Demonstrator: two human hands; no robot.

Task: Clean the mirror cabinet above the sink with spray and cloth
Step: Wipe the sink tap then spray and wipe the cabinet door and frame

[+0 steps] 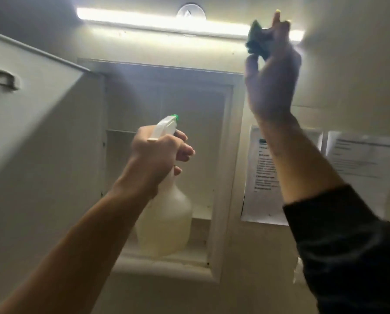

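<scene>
Left hand (160, 152) grips the spray bottle (164, 223) before the open cabinet (225, 155); right hand (273, 87), upper right, pinches a green cloth (255, 39).

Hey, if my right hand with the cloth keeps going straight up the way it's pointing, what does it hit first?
Probably the lit light bar above the cabinet: your right hand, gripping the green cloth, already overlaps its right end, though depth is unclear.
</scene>
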